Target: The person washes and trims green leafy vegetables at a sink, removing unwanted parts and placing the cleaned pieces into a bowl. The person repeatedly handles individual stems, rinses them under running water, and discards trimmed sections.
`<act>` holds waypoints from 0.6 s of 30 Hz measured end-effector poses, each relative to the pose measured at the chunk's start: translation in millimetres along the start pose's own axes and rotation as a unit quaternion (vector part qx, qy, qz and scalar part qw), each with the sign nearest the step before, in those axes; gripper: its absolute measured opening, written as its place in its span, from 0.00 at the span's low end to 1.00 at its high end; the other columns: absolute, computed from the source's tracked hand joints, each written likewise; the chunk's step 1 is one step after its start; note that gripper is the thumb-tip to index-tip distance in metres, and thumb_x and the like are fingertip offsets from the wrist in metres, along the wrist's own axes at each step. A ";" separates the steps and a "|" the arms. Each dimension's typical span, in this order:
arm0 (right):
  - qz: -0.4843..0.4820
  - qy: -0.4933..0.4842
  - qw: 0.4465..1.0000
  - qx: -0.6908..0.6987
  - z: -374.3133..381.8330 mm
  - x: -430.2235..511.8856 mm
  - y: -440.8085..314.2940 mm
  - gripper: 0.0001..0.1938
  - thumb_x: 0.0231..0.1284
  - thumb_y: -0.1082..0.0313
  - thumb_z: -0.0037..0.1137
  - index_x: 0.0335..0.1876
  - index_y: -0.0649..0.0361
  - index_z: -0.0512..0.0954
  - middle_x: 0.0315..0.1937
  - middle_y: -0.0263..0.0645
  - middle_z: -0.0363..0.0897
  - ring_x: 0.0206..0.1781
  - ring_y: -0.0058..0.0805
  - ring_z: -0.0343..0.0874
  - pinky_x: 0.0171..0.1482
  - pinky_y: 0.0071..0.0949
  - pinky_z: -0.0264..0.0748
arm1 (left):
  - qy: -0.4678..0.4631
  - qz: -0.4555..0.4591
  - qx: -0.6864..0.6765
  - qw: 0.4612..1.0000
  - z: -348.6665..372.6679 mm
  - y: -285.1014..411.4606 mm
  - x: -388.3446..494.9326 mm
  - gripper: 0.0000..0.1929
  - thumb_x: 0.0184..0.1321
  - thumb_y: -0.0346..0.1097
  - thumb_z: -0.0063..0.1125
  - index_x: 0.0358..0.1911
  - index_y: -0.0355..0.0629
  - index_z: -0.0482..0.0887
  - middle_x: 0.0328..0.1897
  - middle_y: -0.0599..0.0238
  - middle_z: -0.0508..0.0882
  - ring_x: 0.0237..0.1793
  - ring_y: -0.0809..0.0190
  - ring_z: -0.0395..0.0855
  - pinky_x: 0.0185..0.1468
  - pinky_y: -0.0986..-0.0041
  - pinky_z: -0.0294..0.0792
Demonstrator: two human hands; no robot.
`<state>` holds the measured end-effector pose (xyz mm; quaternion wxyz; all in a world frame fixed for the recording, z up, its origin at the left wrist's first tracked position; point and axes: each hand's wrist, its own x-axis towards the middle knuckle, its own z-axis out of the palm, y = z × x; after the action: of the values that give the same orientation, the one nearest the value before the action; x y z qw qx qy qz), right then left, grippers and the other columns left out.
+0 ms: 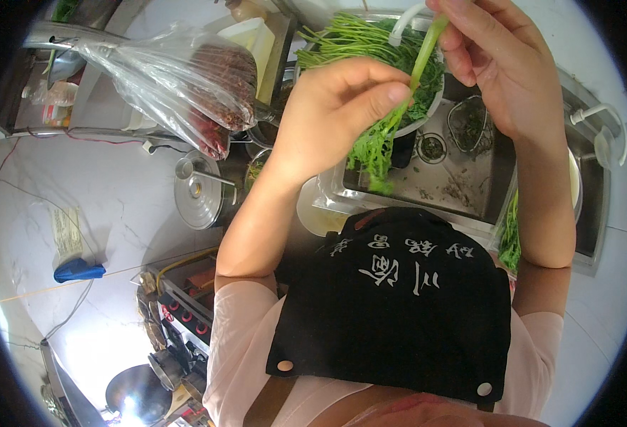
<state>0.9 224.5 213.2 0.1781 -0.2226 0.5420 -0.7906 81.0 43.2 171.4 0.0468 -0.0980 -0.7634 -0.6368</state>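
Observation:
A stalk of leafy greens (pixel 425 53) is held between both hands over the left part of a steel sink (pixel 452 176). My left hand (pixel 350 107) pinches it between thumb and fingers near where the leaves begin, and the leaves hang below. My right hand (pixel 484 48) grips the thick pale end at the top edge of the view; its fingertips are partly cut off. Behind the left hand, a round basin (pixel 438 101) is heaped with more long-stemmed greens (pixel 345 40), and a white faucet spout (pixel 398 32) reaches over it.
Wet plant scraps lie around the sink drain (pixel 432 148) and a wire strainer (pixel 468 125). More greens (pixel 510 235) lie by the right forearm, near a second basin with a white faucet (pixel 601 112). Clear plastic bags of dark red food (pixel 222 80) hang at left, above a lidded pot (pixel 198 192).

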 end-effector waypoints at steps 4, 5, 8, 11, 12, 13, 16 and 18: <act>-0.010 -0.003 1.000 -0.020 0.1 -0.8 0.7 0.06 0.63 0.66 0.55 0.37 0.61 0.76 0.20 0.32 0.74 0.18 0.19 0.69 0.21 0.17 0.61 | 0.029 0.046 0.060 0.997 5.1 -4.0 0.4 0.07 0.57 0.30 0.62 0.37 0.35 0.83 0.30 0.67 0.83 0.33 0.73 0.80 0.37 0.79 0.73; -0.013 0.000 0.999 -0.042 -4.4 0.7 7.0 0.06 0.63 0.67 0.55 0.37 0.61 0.76 0.20 0.32 0.74 0.18 0.19 0.69 0.21 0.17 0.62 | 0.034 0.051 0.060 0.996 6.4 -5.7 1.2 0.07 0.57 0.30 0.62 0.37 0.35 0.83 0.30 0.67 0.83 0.32 0.73 0.80 0.36 0.79 0.72; -0.002 0.006 0.998 -0.058 1.1 -0.8 1.1 0.06 0.63 0.68 0.55 0.36 0.62 0.76 0.21 0.32 0.74 0.19 0.19 0.71 0.22 0.16 0.64 | 0.043 0.063 0.092 0.993 6.2 -8.3 4.2 0.06 0.55 0.28 0.63 0.35 0.35 0.83 0.29 0.64 0.82 0.30 0.70 0.81 0.33 0.78 0.72; 0.009 0.006 0.998 -0.067 -3.7 -2.3 7.6 0.05 0.62 0.68 0.56 0.36 0.62 0.76 0.21 0.32 0.74 0.20 0.19 0.71 0.23 0.16 0.65 | 0.034 0.153 0.235 0.959 3.4 -8.4 7.5 0.06 0.53 0.26 0.62 0.35 0.37 0.83 0.29 0.61 0.81 0.29 0.64 0.81 0.33 0.75 0.72; 0.010 0.002 0.997 -0.072 -7.9 -0.3 12.4 0.05 0.62 0.69 0.56 0.37 0.62 0.75 0.21 0.32 0.74 0.20 0.19 0.72 0.24 0.16 0.66 | 0.037 0.233 0.312 0.920 -0.2 -11.7 12.8 0.07 0.52 0.25 0.61 0.35 0.37 0.83 0.28 0.60 0.81 0.28 0.61 0.80 0.33 0.74 0.72; 0.019 -0.010 0.998 -0.063 -11.7 1.1 14.9 0.05 0.62 0.69 0.56 0.37 0.62 0.75 0.22 0.32 0.75 0.22 0.18 0.72 0.25 0.16 0.67 | 0.040 0.311 0.385 0.868 -1.8 -13.8 16.4 0.07 0.51 0.25 0.61 0.35 0.38 0.84 0.28 0.59 0.80 0.28 0.59 0.80 0.33 0.73 0.72; 0.014 -0.019 0.998 -0.065 -21.1 1.9 24.3 0.06 0.63 0.67 0.55 0.38 0.62 0.75 0.23 0.31 0.74 0.24 0.16 0.71 0.27 0.16 0.65 | 0.028 0.285 0.378 0.880 0.4 -13.3 17.6 0.08 0.51 0.24 0.59 0.36 0.39 0.84 0.28 0.58 0.80 0.29 0.56 0.79 0.34 0.71 0.71; -0.034 0.006 0.994 -0.102 -24.4 -0.6 36.7 0.09 0.63 0.62 0.55 0.39 0.59 0.76 0.22 0.28 0.71 0.21 0.13 0.65 0.23 0.15 0.59 | 0.043 0.220 0.339 0.914 -2.6 -19.4 19.8 0.07 0.52 0.25 0.58 0.36 0.39 0.84 0.28 0.60 0.80 0.29 0.57 0.79 0.34 0.71 0.72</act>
<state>-10.4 230.9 171.1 0.1242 -0.2529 0.6132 -0.7379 57.4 39.1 157.0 0.2490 -0.2145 -0.8896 -0.3173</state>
